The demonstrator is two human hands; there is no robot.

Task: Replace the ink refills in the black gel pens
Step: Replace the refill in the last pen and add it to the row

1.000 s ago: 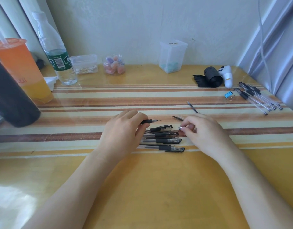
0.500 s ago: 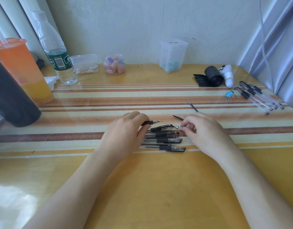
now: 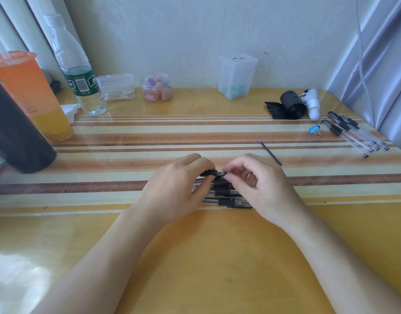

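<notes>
left hand point(image 3: 179, 189): gripping a black gel pen point(image 3: 209, 172) by its dark grip, over the middle of the tabletop point(image 3: 195, 257). right hand point(image 3: 263, 186): pinching that pen's front end. pile of gel pens point(image 3: 226, 196): lying just beneath both hands. loose refill point(image 3: 269, 151): lying beyond the right hand. capped pens point(image 3: 353, 134): lying by the right edge.

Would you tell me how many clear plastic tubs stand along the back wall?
3: a cotton-swab box, a round jar right of it, a tall box further right.
</notes>
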